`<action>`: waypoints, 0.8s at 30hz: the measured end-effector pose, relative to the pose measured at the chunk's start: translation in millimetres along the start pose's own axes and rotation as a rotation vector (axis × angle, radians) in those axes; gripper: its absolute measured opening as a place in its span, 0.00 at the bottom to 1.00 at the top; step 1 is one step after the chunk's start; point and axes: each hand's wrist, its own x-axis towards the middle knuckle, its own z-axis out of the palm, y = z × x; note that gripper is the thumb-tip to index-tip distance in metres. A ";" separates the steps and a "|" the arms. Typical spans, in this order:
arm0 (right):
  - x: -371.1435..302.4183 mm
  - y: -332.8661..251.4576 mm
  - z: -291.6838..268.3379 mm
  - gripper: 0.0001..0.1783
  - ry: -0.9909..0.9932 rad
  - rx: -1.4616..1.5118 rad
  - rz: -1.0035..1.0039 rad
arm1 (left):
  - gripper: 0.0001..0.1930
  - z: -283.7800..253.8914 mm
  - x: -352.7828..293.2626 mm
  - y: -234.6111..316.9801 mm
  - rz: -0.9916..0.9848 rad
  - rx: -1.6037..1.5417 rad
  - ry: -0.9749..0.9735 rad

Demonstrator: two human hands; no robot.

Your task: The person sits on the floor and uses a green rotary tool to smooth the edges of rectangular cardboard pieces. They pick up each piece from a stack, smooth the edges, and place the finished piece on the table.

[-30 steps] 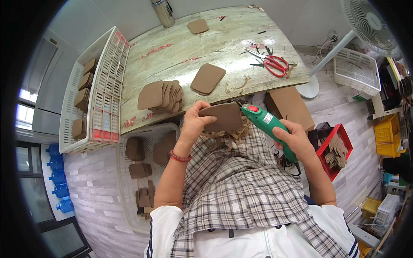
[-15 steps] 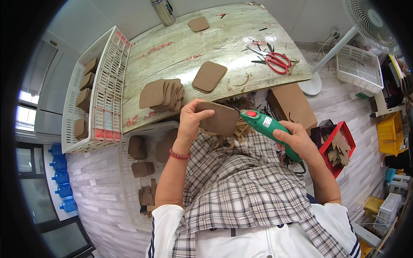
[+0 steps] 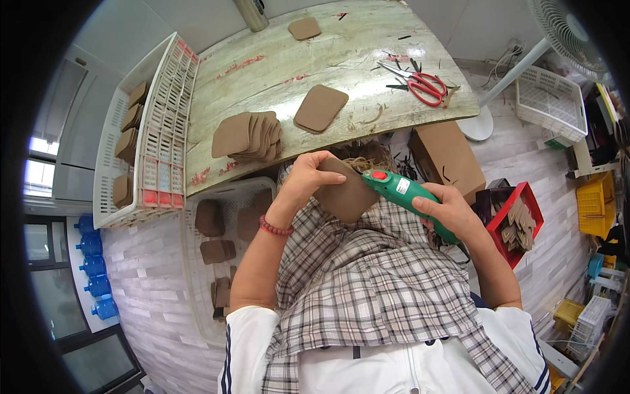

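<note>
My left hand [image 3: 307,178] pinches a flat brown piece with rounded corners [image 3: 348,195] by its upper left edge, thumb on top. My right hand [image 3: 448,210] is wrapped round the body of a green handheld electric cutter [image 3: 400,190] with a red switch. The cutter's tip meets the upper right edge of the brown piece, above my lap. On the table's near side lie a fanned stack of similar brown pieces [image 3: 244,136] and a smaller pile of them [image 3: 321,108].
Red-handled scissors [image 3: 426,88] and dark scraps lie on the table [image 3: 262,79]. A white crate [image 3: 157,131] with brown pieces stands left, another crate [image 3: 191,276] below it. At right are a cardboard box [image 3: 449,157], a red bin [image 3: 531,203] of scraps and a fan [image 3: 571,33].
My left hand has shifted right and turned the brown piece so a corner points down towards my lap. The cutter has moved slightly and stays at the piece's edge.
</note>
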 end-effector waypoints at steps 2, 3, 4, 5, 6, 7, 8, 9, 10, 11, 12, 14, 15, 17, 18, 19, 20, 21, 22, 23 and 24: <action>1.4 0.2 0.8 0.22 -0.001 0.020 0.004 | 0.09 1.7 -0.1 2.2 -0.017 0.018 -0.023; 2.2 0.6 0.8 0.21 -0.006 0.025 0.000 | 0.10 2.8 0.0 3.2 -0.027 0.033 -0.027; 3.0 1.0 0.8 0.21 -0.010 0.030 -0.004 | 0.10 3.3 0.2 3.7 -0.036 0.048 -0.031; 3.6 1.1 1.3 0.21 -0.017 0.039 -0.005 | 0.10 3.1 0.5 4.1 -0.051 0.066 -0.044; 4.0 1.2 1.8 0.21 -0.024 0.048 -0.005 | 0.10 2.7 1.1 4.2 -0.066 0.083 -0.058; 4.6 1.3 2.0 0.21 -0.031 0.056 -0.006 | 0.10 2.6 1.4 4.5 -0.080 0.101 -0.072; 6.7 4.8 0.1 0.23 -0.058 0.010 -0.014 | 0.10 3.3 1.6 5.5 -0.108 0.085 -0.089; 7.8 5.5 0.0 0.22 -0.059 0.014 -0.017 | 0.10 3.6 1.8 6.6 -0.122 0.096 -0.105; 8.6 6.0 0.1 0.22 -0.060 0.018 -0.019 | 0.11 4.0 2.1 7.8 -0.136 0.106 -0.122; 9.4 6.6 0.3 0.22 -0.060 0.024 -0.020 | 0.12 4.7 2.1 8.4 -0.151 0.117 -0.140; 10.5 6.1 0.6 0.22 -0.064 0.038 -0.019 | 0.13 6.9 2.0 8.6 -0.160 0.081 -0.151; 13.6 4.1 2.4 0.21 -0.073 0.070 -0.015 | 0.16 14.5 1.8 7.2 -0.179 0.009 -0.174; 16.9 4.6 2.6 0.21 -0.062 0.071 -0.024 | 0.17 17.3 1.7 3.9 -0.175 -0.006 -0.159; 26.1 7.9 3.7 0.19 -0.039 0.073 -0.045 | 0.20 20.7 2.9 -6.2 -0.164 -0.034 -0.129; 29.7 10.9 6.3 0.18 0.023 0.084 -0.074 | 0.20 22.4 1.6 -10.0 -0.101 -0.019 -0.079; 31.0 14.6 6.1 0.19 0.073 0.096 -0.068 | 0.19 25.4 -1.7 -13.5 -0.092 -0.116 0.011; 32.6 18.8 3.7 0.20 0.126 0.111 -0.064 | 0.18 30.7 -4.7 -13.4 -0.082 -0.208 0.098; 33.6 21.8 1.1 0.20 0.179 0.125 -0.061 | 0.18 35.6 -8.2 -13.3 -0.071 -0.300 0.185; 33.5 24.1 -1.1 0.19 0.209 0.087 -0.042 | 0.14 39.5 -11.8 -14.0 -0.049 -0.335 0.245; 32.0 25.0 -2.4 0.19 0.217 0.084 -0.039 | 0.13 42.6 -15.6 -16.5 -0.011 -0.371 0.278; 30.1 24.8 -3.6 0.19 0.225 0.080 -0.036 | 0.13 45.1 -18.7 -19.0 0.027 -0.406 0.310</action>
